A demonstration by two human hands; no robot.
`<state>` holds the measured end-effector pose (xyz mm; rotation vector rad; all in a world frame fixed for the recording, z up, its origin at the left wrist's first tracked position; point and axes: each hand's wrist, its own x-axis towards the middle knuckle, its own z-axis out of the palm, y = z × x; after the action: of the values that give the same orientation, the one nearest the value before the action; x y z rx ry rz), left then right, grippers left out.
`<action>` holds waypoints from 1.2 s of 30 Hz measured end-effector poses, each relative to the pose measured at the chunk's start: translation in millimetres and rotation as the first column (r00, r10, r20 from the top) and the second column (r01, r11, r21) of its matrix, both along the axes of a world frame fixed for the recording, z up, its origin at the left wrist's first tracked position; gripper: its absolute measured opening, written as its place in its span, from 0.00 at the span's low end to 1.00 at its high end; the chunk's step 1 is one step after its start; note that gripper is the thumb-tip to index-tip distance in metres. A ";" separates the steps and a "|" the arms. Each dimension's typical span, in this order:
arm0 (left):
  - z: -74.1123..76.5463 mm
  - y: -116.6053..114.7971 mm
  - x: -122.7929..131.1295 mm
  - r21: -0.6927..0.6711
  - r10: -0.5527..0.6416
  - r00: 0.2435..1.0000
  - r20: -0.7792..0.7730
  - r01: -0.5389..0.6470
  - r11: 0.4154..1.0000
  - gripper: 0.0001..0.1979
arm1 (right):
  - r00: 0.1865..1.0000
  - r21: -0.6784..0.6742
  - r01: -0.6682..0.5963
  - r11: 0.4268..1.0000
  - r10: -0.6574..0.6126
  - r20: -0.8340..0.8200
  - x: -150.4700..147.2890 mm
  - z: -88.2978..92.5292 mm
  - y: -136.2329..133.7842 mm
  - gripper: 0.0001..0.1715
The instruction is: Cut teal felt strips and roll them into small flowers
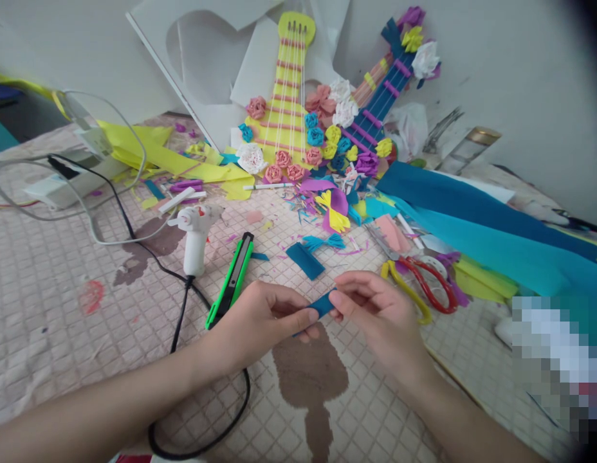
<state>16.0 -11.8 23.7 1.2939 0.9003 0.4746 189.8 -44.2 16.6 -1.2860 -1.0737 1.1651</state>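
Between both hands is a small dark blue strip of crepe paper (323, 305). My left hand (274, 312) pinches its left end between thumb and fingers. At the other end, my right hand (370, 305) grips it the same way. Just beyond the hands lies a flat blue paper rectangle (305, 260), touching or close to a light blue paper bow (325, 242). A green utility knife (232, 280) rests beside my left hand. To the right of my right hand are scissors (428, 283) with red and yellow handles.
A white glue gun (195, 241) stands at left, its black cord (247, 386) looping under my left forearm. Behind are a yellow paper guitar (289, 96) and a blue one (376, 122) with paper flowers. Blue crepe sheets (472, 212) lie right; a power strip (62, 186) sits far left.
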 end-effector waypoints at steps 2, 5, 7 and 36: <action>0.5 0.4 0.0 -0.035 0.001 0.999 0.034 0.000 0.999 0.08 | 1.000 -0.012 -0.004 1.000 0.003 -0.027 -0.2 0.5 -0.5 0.10; 1.4 1.2 -0.9 -0.054 0.017 0.997 0.069 -0.014 0.998 0.08 | 0.998 -0.045 -0.032 0.998 0.030 -0.049 -0.8 1.0 -1.3 0.13; 1.9 1.9 -1.4 -0.048 0.020 0.998 0.067 -0.017 0.999 0.08 | 0.998 -0.065 -0.049 0.997 0.046 -0.047 -1.3 1.3 -1.5 0.13; 3.0 1.5 0.0 0.269 -0.014 0.986 -0.166 0.059 0.961 0.11 | 0.996 -0.190 -0.087 0.978 0.079 -0.049 -7.3 -3.7 -2.7 0.19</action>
<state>16.0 -10.3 26.7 1.6172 0.9688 0.4812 182.5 -46.9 12.9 -1.3694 -1.0119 1.3799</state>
